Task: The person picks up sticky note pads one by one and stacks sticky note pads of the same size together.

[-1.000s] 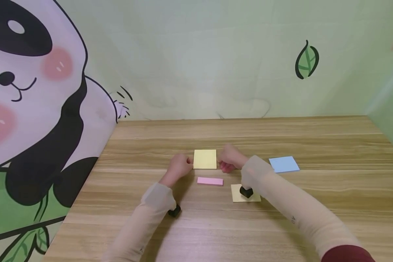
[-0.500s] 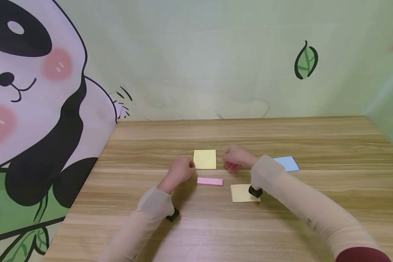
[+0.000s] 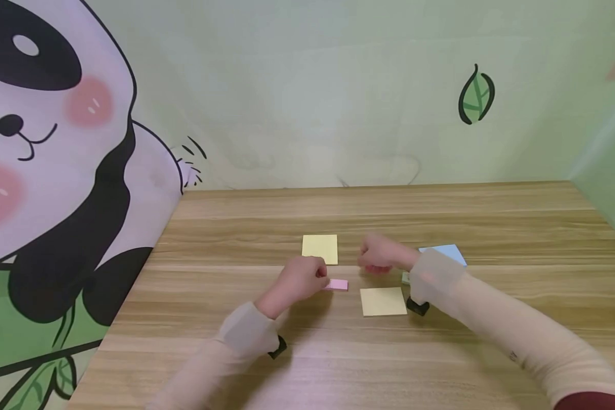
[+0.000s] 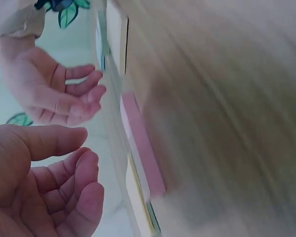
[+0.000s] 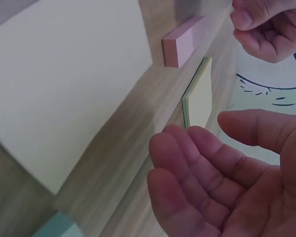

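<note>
My left hand (image 3: 298, 280) hovers over a small pink sticky-note pad (image 3: 339, 285), covering its left part in the head view. The left wrist view shows loosely bent fingers with nothing between them, apart from the pink pad (image 4: 144, 148). Right of a square yellow sticky-note pad (image 3: 320, 246) is my right hand (image 3: 383, 251). Its fingers (image 5: 172, 153) are relaxed and bare in the right wrist view. That yellow pad (image 5: 201, 96) lies on a thin green layer there. A cream pad (image 3: 383, 302) lies nearer the front, below the right hand.
A blue pad (image 3: 448, 253) lies to the right, partly behind my right wrist. A small green pad (image 3: 405, 278) peeks out beside the right sleeve. All lie on a wooden table (image 3: 225, 228), with a panda-printed backdrop (image 3: 312, 97) behind.
My left hand has moved right, from beside the yellow pad to over the pink one. The right hand has drawn away to the right, uncovering the cream pad and a bit of green.
</note>
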`<act>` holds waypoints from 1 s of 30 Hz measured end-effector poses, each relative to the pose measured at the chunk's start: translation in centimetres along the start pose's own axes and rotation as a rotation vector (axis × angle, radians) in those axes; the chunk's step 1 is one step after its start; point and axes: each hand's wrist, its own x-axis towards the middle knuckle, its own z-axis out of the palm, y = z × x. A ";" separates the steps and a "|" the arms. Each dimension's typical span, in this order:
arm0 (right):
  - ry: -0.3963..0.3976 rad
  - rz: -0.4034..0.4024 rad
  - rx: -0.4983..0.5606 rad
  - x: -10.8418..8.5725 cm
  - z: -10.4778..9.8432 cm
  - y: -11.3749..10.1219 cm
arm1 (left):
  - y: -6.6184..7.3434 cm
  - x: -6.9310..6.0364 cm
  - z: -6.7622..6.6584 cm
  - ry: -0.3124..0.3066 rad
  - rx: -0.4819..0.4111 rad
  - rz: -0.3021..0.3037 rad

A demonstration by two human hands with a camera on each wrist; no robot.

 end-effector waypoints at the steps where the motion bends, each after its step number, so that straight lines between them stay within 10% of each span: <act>1: -0.003 -0.008 -0.016 -0.2 0.0 0.0 | 0.2 -0.1 0.1 -0.004 0.009 0.020; 14: -0.044 -0.091 -0.244 -1.7 0.3 0.2 | 3.0 -0.9 1.7 -0.060 0.086 0.203; 30: -0.005 -0.175 -0.453 -2.2 0.8 1.0 | 5.2 -0.3 3.7 -0.114 0.194 0.250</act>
